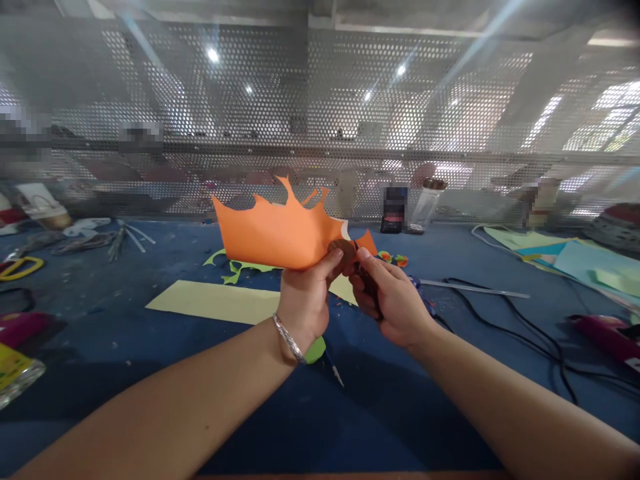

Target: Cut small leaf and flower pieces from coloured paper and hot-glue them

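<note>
The left hand (306, 293) pinches scalloped orange paper (270, 233), its long axis running leftward from those nearer fingers. The right hand (397, 297), at the paper's other end, clenches apparent dark-handled scissors (369, 288) (blades mostly hidden). Beyond its fingers stands a clear jar (424, 212), contents unclear.

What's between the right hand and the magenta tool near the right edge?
In the head view, curves of black cord lie on the blue tabletop between the right hand and the magenta tool, with a thin pale stick farther back.
</note>
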`<state>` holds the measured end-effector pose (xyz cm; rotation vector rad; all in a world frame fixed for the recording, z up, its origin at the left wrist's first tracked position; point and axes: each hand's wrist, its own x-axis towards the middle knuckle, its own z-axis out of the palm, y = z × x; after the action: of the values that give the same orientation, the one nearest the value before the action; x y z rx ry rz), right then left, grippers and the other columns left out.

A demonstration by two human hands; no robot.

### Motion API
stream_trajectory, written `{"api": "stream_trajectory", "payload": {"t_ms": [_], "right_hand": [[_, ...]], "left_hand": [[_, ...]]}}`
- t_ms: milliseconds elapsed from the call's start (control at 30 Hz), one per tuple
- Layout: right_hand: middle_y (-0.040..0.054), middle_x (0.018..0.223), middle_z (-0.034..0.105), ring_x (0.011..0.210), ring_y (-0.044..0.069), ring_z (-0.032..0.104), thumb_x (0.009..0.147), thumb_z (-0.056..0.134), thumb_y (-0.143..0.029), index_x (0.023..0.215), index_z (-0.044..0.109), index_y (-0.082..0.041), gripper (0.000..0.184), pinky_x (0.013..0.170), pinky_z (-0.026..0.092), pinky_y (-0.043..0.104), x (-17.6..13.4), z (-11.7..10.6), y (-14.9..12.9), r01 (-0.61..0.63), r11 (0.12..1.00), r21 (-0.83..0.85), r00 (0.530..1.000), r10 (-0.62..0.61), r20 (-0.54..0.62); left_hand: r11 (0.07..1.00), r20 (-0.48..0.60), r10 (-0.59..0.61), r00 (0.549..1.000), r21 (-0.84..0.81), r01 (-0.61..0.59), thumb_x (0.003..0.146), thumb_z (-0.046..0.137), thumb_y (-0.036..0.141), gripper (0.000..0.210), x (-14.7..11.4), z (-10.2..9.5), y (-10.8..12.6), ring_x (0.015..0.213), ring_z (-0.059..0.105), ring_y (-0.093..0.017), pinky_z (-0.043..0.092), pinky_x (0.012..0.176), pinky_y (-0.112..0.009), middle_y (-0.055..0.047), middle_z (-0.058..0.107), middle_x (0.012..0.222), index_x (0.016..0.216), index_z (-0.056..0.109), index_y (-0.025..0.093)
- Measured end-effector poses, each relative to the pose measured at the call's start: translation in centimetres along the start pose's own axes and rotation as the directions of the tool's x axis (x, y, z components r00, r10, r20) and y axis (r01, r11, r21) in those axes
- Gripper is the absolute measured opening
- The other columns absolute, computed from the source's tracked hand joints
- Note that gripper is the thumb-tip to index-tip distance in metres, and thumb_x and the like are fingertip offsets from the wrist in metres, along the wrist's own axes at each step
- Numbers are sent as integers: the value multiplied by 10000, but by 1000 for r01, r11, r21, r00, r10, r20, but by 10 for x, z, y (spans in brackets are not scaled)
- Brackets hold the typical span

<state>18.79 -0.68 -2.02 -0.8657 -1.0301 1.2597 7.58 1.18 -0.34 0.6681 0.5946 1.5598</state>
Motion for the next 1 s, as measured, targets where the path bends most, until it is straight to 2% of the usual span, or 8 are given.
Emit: {"api": "stream_trajectory", "payload": {"t_ms": [133,333,600,733,833,1000], "right_hand": [[-71,561,441,364,38,292,794,744,-617,753,625,-179,456,335,142,200,0,1,-2,-2,1000,-7,1000,2,-6],[-73,569,423,365,30,282,797,746,-616,732,612,-174,466,336,133,193,1,-2,-4,-1,1000,-20,1000,1,6],[-70,570,432,362,34,313,821,728,-603,718,621,-171,456,325,174,200,4,-8,-3,6,998,-65,999,-3,45],[-70,563,431,361,32,312,821,729,-601,714,626,-167,459,324,173,200,6,-10,-5,-7,996,-93,999,11,46],[-69,570,429,367,31,314,816,732,-601,718,631,-166,458,324,170,196,8,-11,-6,-21,995,-96,999,25,45],[-68,577,426,379,34,311,790,753,-600,720,635,-171,451,327,168,195,7,-11,-7,-41,995,-86,998,46,51]], "left_hand": [[1000,-14,13,1000,1,-13,649,835,62,232,0,0,0,851,706,-191,558,880,-363,-54,772,953,851,769,154],[999,38,42,998,-1,-42,640,843,77,297,3,0,1,922,716,-196,564,888,-345,-57,779,1034,913,779,177],[994,105,68,992,81,-77,636,855,125,261,8,-6,2,852,710,-184,574,830,-342,-52,776,964,879,782,187],[990,171,63,983,110,-83,680,835,152,190,12,-9,2,848,718,-199,579,819,-357,-69,777,919,864,788,167],[989,175,62,983,124,-84,683,827,144,160,13,-10,2,831,714,-201,587,797,-359,-79,773,911,837,786,151],[989,202,68,977,113,-92,677,846,160,150,13,-10,2,810,715,-199,585,850,-390,-78,765,864,812,780,146]]}}
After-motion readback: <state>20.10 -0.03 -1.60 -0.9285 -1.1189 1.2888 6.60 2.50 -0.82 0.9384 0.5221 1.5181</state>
